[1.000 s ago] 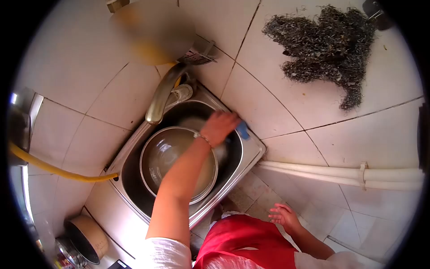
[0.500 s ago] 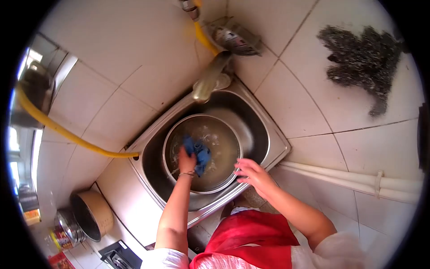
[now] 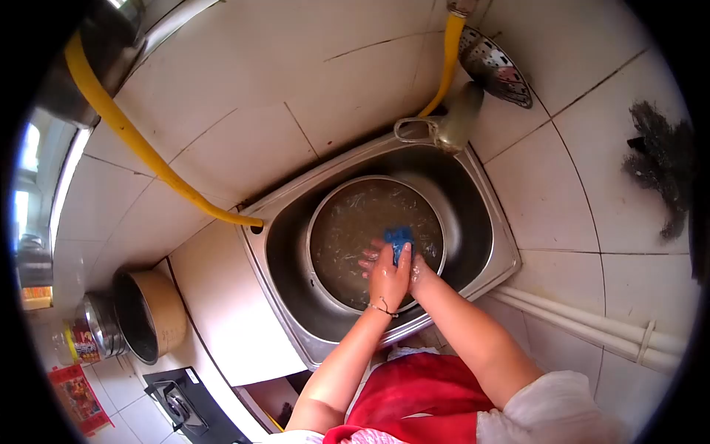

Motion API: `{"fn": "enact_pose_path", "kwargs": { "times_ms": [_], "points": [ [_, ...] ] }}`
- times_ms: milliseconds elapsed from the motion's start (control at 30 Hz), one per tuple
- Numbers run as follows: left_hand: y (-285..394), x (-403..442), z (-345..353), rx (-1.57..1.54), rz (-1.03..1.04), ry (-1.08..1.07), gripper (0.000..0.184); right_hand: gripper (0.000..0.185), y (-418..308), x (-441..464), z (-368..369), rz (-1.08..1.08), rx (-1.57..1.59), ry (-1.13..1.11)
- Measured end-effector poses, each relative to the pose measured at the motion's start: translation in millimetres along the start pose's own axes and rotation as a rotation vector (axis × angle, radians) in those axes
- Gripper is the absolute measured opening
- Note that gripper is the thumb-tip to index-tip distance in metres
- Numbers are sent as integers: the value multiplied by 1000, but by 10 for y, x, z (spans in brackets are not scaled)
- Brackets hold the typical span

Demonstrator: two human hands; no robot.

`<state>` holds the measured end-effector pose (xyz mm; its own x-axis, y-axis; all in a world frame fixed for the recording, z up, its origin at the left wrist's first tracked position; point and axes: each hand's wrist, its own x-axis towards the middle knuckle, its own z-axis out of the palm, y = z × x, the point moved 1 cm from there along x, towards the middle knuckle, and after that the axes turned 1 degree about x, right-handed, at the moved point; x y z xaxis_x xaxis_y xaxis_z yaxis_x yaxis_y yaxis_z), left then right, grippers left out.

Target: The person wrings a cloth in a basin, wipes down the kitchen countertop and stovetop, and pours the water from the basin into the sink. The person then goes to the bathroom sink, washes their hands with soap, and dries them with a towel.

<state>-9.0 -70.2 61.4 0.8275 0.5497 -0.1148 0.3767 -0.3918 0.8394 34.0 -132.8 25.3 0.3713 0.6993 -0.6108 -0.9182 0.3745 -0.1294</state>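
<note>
A wet blue cloth is bunched at the fingers of my left hand, which is closed on it. Beside and partly behind it is my right hand; most of its palm is hidden by the left. The spread fingers showing left of my left hand seem to belong to the right one. Both hands are wet and close together over a round metal basin. Cloudy water with pale flecks fills the basin, which stands inside a steel sink.
A faucet rises behind the sink, with a perforated metal strainer on the wall. A yellow hose enters the sink's left corner. To the left stand a pot and a stove. White pipes run along the right wall.
My left hand has lifted the blue cloth from the water. My right hand has come in from the basin's right rim to meet it. The view has turned and shifted.
</note>
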Motion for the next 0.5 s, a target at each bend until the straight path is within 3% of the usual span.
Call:
{"fn": "enact_pose_path", "kwargs": {
  "times_ms": [33,67,100,200,300,333,433,467,500],
  "points": [
    [-83,53,65,48,27,34,34,35,-34,4,110,26,30,56],
    [-11,177,-74,141,37,-23,33,39,104,418,-599,-98,63,40],
    [6,317,-197,55,-108,-148,32,39,45,274,-492,-91,53,43],
    [-758,621,-169,166,-22,-88,28,59,-205,-345,93,-63,-61,360],
    [-1020,708,-243,311,-184,38,29,60,-229,-477,-86,-127,-149,436],
    [-1049,713,-214,335,-270,98,31,54,-191,-451,-109,-157,-85,556],
    [-1136,658,243,11,-176,172,34,58,-62,-236,-212,-161,-169,551],
    [-1064,558,352,-80,-243,28,36,43,-55,-97,-254,-72,-83,499],
    [-773,458,315,-164,-240,-44,37,43,-84,27,-289,-75,-79,498]
  ]
}}
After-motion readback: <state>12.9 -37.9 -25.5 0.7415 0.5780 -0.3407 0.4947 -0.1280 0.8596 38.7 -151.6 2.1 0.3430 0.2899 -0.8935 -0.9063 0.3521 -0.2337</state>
